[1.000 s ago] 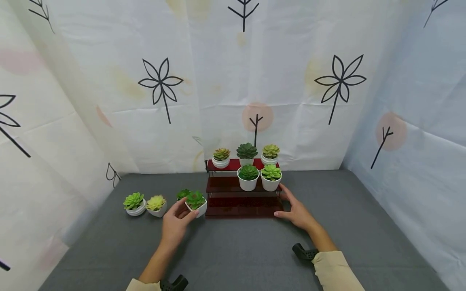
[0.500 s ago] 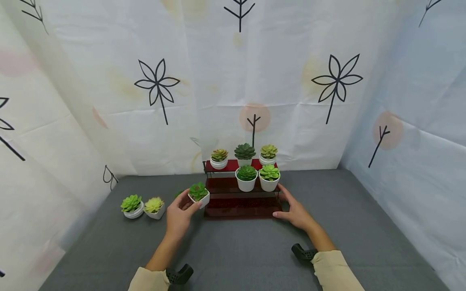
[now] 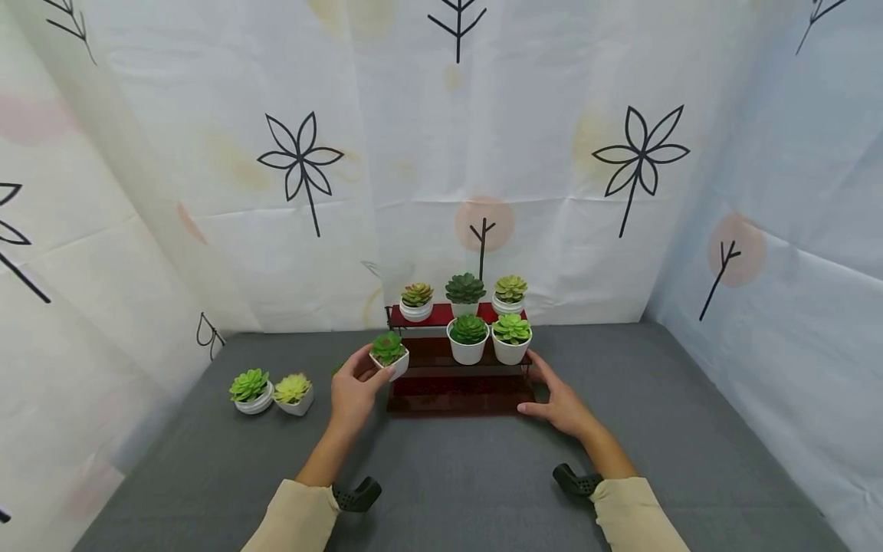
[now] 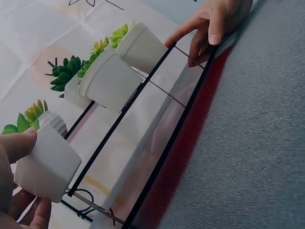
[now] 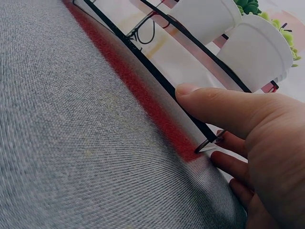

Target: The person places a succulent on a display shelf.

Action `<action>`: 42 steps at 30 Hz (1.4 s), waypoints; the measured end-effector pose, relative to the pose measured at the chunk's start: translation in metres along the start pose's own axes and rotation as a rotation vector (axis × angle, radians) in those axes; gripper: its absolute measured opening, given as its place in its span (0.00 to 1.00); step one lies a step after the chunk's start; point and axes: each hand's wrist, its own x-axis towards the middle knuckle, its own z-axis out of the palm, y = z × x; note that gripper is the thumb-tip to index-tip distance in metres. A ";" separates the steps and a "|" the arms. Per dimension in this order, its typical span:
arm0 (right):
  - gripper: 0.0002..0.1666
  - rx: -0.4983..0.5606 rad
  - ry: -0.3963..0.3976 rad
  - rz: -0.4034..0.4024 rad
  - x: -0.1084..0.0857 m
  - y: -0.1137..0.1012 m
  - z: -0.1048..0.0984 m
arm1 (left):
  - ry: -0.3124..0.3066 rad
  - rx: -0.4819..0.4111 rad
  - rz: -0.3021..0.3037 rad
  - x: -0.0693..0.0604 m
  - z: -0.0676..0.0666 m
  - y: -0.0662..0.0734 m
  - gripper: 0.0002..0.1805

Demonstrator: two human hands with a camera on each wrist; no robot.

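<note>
My left hand (image 3: 352,395) holds a green potted succulent (image 3: 390,354) by its square white pot (image 4: 47,164), thumb on one side and fingers below. The pot is slightly tilted, at the left end of the middle tier of a dark red three-tier rack (image 3: 455,395). Whether it touches the tier I cannot tell. My right hand (image 3: 569,406) grips the rack's right end; its thumb presses the black front rail (image 5: 157,76) and its fingers lie around the end. Two succulents in round white pots (image 3: 467,351) stand on the middle tier's right half.
Three potted succulents (image 3: 465,290) line the top tier. Left on the grey tabletop (image 3: 455,483) are a bright green succulent (image 3: 251,389) and a yellow-green one (image 3: 293,392). A bit of another green plant (image 3: 338,368) shows behind my left hand. A patterned cloth (image 3: 414,153) hangs behind.
My left hand has carried the succulent up and to the right, from beside the rack to the middle tier's left end. My right hand stays on the rack.
</note>
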 end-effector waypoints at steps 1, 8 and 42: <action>0.57 0.001 0.001 -0.001 0.000 0.000 0.000 | -0.001 0.002 0.004 0.001 0.001 0.000 0.33; 0.56 -0.012 -0.001 -0.010 0.001 0.002 0.001 | -0.037 0.023 -0.007 0.007 0.009 0.001 0.33; 0.55 -0.013 0.003 -0.009 0.001 0.003 0.002 | 0.000 0.361 0.100 0.025 0.029 -0.007 0.34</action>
